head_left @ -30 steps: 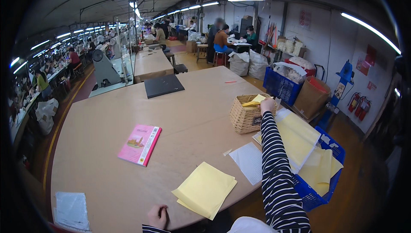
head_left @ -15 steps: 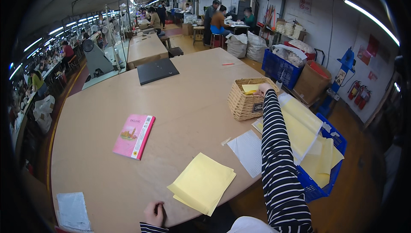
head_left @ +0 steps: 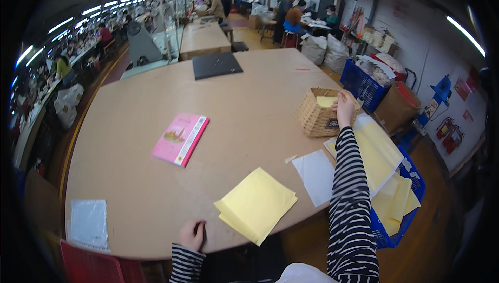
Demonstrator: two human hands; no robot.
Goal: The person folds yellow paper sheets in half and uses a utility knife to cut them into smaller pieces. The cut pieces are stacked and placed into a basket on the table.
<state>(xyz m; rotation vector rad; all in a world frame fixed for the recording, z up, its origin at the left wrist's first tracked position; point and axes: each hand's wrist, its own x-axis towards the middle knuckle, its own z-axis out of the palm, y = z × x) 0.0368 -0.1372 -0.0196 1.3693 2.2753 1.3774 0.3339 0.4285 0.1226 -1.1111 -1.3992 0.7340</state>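
Note:
My right arm, in a black-and-white striped sleeve, reaches far forward to a woven basket (head_left: 313, 119) with a small dark label. At its rim, my right hand (head_left: 343, 108) has its fingers bent together; what they grip, if anything, is hidden. Yellow sheets (head_left: 326, 101) show inside the basket beside those fingers. My left hand (head_left: 192, 235) rests loosely curled at the table's near edge, with nothing visible in it. Just right of it lies a small stack of yellow sheets (head_left: 255, 205), slightly fanned.
A pink book (head_left: 179, 138) and a black flat board (head_left: 217, 66) lie on the brown table (head_left: 140, 189). White paper (head_left: 315, 176) sits near the right edge. A blue crate (head_left: 383, 237) with yellow sheets adjoins it. A clear plastic sleeve (head_left: 89, 223) lies near left; a red chair (head_left: 93, 265) stands below.
My right hand has risen from inside the basket to its rim, fingers now pointing up. The view has turned somewhat left. My left hand stays at the table edge.

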